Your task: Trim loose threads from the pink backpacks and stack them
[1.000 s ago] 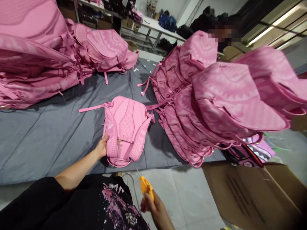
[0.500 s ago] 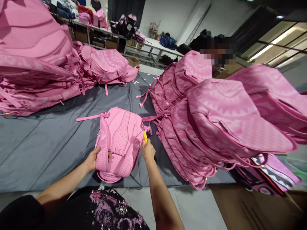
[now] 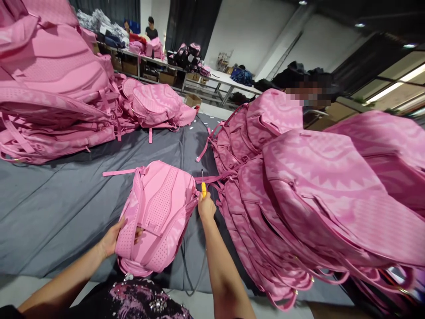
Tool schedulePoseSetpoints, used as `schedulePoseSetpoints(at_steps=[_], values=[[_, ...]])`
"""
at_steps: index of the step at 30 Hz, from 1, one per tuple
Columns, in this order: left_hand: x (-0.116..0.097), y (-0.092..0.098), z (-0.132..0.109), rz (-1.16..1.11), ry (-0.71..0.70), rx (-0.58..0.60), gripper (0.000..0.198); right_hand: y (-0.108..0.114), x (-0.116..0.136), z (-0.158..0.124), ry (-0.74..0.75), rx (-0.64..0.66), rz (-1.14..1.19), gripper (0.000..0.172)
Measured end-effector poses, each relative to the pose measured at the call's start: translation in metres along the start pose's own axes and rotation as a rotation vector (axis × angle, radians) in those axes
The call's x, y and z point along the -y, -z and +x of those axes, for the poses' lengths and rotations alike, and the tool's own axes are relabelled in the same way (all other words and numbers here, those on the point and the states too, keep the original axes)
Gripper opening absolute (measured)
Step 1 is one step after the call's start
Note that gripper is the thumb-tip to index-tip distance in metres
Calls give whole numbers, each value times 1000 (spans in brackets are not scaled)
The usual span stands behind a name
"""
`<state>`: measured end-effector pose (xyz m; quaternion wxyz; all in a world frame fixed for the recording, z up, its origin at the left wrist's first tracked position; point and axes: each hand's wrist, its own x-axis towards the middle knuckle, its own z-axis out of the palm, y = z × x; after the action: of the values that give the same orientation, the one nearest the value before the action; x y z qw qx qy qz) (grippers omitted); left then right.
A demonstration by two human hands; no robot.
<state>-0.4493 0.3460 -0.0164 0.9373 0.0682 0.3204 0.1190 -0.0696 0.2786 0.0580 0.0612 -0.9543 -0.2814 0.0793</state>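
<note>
A small pink backpack (image 3: 156,208) lies with its straps and padded back facing up, close in front of me on the grey cloth. My left hand (image 3: 114,237) grips its left shoulder strap, with fingertips showing at the strap's inner edge. Beside the backpack's upper right side, my right hand (image 3: 206,207) is closed round a yellow-handled tool (image 3: 203,189), whose thin dark shaft points away from me. A loose pink strap (image 3: 119,173) sticks out from the backpack's upper left.
Stacked pink backpacks (image 3: 299,190) rise at the right, and another tall pile (image 3: 56,79) stands at the left. Grey cloth (image 3: 66,199) covers the table. Farther back are a white table (image 3: 229,77) with goods, and people, one in a dark top (image 3: 151,31).
The view has shifted, so the stacks sit lower in the picture. The small backpack is tilted more, its lower end farther left with my left hand. The tool's shaft now shows clear of the backpack.
</note>
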Motion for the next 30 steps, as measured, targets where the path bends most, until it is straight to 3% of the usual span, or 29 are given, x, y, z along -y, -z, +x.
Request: schedulePoseSetpoints(at_steps=[7,12,17,30], values=[[3,-2,-1,16,-22,-19,59,-7,-14,9,-12,-21,2,37],[4,-5,-1,30,-43,-64,61,-7,-12,13,-18,-32,17,36],[5,-1,-1,31,-39,-26,64,-3,-5,17,-27,-55,41,37],[7,0,0,13,-59,-79,59,59,22,87,-34,-148,141,38]])
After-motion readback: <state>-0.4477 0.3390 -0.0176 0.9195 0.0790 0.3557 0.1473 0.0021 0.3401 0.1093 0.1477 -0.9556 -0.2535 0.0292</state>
